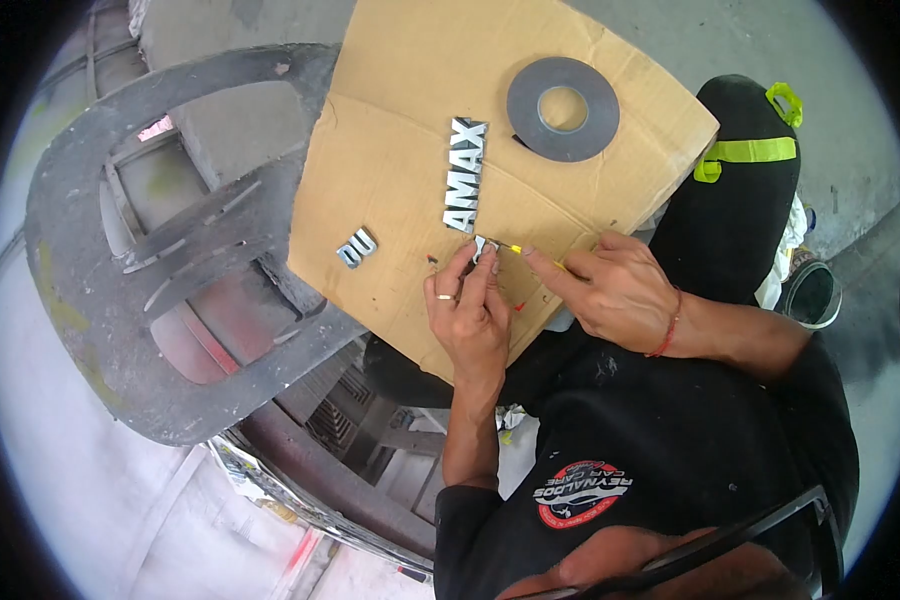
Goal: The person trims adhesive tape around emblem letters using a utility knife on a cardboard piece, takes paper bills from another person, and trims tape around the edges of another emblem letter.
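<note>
My left hand [470, 305], with a ring on one finger, pinches a small chrome letter piece [482, 250] over the cardboard [370, 130]. In my right hand [615, 290] is a slim yellow-handled cutter [515, 248], its tip touching or very near the letter piece. Just above the fingertips lie the silver letters AMAX [465, 175], joined in a row. A second letter group [356, 247] rests on the cardboard to the left. The black roll of tape [596, 110] lies flat at the upper right of the cardboard.
A grey, worn panel with cutouts [90, 240] stands left of the cardboard. My black-clad knee, with a yellow-green strap [755, 151], is at the right, beside a small bucket [810, 295]. Below left is a chrome-edged part [310, 515].
</note>
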Action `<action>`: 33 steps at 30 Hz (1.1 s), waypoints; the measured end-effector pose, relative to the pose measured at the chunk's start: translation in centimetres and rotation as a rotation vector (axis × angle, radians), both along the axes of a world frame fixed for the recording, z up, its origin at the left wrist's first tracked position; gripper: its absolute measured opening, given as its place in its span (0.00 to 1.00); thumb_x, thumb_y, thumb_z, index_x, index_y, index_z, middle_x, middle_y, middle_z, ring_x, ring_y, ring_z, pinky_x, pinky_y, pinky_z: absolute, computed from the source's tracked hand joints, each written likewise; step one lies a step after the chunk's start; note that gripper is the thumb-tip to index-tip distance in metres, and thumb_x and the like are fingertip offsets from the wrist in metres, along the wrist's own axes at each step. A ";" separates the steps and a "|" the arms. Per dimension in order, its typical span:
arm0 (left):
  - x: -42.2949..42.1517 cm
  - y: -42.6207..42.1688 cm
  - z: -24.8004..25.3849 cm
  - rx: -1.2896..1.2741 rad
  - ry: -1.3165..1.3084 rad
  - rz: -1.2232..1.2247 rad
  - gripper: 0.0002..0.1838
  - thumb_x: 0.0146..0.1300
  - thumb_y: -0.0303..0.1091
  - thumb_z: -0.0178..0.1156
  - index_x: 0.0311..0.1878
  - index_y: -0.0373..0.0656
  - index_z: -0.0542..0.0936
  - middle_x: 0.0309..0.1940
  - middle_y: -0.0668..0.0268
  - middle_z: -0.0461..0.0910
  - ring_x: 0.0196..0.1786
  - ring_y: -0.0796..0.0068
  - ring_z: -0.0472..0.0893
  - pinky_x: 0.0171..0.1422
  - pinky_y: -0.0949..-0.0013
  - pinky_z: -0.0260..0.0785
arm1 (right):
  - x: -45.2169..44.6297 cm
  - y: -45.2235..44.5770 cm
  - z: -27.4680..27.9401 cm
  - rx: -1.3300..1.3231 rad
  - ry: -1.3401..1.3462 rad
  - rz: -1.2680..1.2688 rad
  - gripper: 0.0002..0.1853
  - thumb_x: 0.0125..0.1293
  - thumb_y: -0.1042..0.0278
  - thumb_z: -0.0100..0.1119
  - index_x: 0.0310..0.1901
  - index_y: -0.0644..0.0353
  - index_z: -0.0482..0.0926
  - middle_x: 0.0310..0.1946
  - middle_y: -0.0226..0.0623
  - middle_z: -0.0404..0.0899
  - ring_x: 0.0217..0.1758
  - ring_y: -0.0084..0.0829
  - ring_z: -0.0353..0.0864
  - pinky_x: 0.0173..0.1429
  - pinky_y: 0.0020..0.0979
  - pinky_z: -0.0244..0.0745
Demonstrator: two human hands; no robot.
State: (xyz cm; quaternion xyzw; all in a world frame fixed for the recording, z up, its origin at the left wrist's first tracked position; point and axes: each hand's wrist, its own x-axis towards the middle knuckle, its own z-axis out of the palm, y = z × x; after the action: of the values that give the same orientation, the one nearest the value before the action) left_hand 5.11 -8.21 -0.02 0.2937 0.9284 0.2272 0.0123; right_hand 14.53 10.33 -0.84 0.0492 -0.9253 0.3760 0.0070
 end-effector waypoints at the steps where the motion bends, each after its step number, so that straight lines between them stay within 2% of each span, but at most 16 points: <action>1: 0.0 0.0 0.1 -0.007 -0.013 0.006 0.14 0.59 0.18 0.72 0.48 0.42 0.91 0.49 0.61 0.87 0.46 0.63 0.83 0.50 0.64 0.77 | -0.1 0.0 0.0 0.000 0.003 -0.002 0.36 0.53 0.72 0.68 0.68 0.62 0.78 0.26 0.31 0.74 0.25 0.31 0.76 0.39 0.33 0.71; 4: -0.1 -0.1 -0.1 0.002 0.000 -0.004 0.15 0.59 0.18 0.73 0.48 0.43 0.91 0.49 0.61 0.87 0.46 0.63 0.83 0.49 0.64 0.77 | -0.3 -0.1 0.1 0.013 -0.011 0.010 0.35 0.54 0.73 0.68 0.68 0.61 0.79 0.26 0.31 0.74 0.26 0.31 0.76 0.40 0.34 0.71; 6: -0.2 -0.1 -0.1 0.000 0.008 -0.012 0.15 0.59 0.18 0.73 0.48 0.43 0.91 0.49 0.61 0.87 0.46 0.63 0.83 0.49 0.64 0.77 | -0.3 0.1 0.4 0.007 -0.022 0.038 0.29 0.58 0.69 0.65 0.64 0.63 0.81 0.29 0.34 0.80 0.27 0.35 0.82 0.42 0.37 0.75; 9: -0.1 -0.1 0.0 -0.004 0.004 -0.013 0.15 0.59 0.18 0.73 0.49 0.43 0.91 0.50 0.61 0.87 0.46 0.63 0.82 0.49 0.64 0.77 | 0.4 0.4 0.9 0.030 -0.014 0.025 0.30 0.58 0.68 0.65 0.65 0.63 0.80 0.30 0.34 0.80 0.27 0.35 0.82 0.44 0.38 0.75; 15: -0.2 -0.2 -0.3 -0.007 0.028 -0.028 0.15 0.59 0.18 0.72 0.49 0.43 0.91 0.50 0.61 0.87 0.46 0.62 0.82 0.49 0.63 0.77 | 0.0 1.2 1.9 0.046 0.006 0.013 0.30 0.58 0.68 0.65 0.64 0.64 0.81 0.30 0.35 0.81 0.28 0.35 0.83 0.42 0.37 0.76; 16: -0.1 -0.2 -0.2 0.003 0.029 -0.024 0.15 0.59 0.18 0.72 0.49 0.43 0.91 0.50 0.61 0.87 0.47 0.62 0.83 0.49 0.63 0.77 | 0.0 0.9 1.6 0.045 0.004 0.011 0.30 0.58 0.68 0.65 0.64 0.64 0.81 0.30 0.35 0.81 0.28 0.35 0.83 0.42 0.37 0.76; 18: -0.1 -0.2 -0.3 0.005 0.021 -0.020 0.15 0.59 0.18 0.72 0.49 0.43 0.91 0.50 0.60 0.87 0.47 0.62 0.83 0.50 0.64 0.77 | -0.2 0.2 0.7 -0.008 -0.010 0.002 0.34 0.55 0.72 0.67 0.67 0.61 0.79 0.26 0.31 0.74 0.26 0.32 0.77 0.40 0.35 0.71; 33: -0.1 -0.2 -0.1 -0.014 0.021 -0.017 0.14 0.60 0.19 0.73 0.48 0.43 0.91 0.50 0.60 0.87 0.47 0.61 0.83 0.49 0.63 0.77 | 0.1 1.2 1.5 0.041 0.014 -0.003 0.33 0.54 0.71 0.68 0.66 0.62 0.80 0.26 0.31 0.75 0.25 0.32 0.77 0.39 0.34 0.72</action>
State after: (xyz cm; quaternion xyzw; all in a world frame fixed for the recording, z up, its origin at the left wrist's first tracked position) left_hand 5.03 -8.38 -0.12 0.3037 0.9275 0.2176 0.0065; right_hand 14.63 11.56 0.61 0.0506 -0.9327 0.3567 0.0131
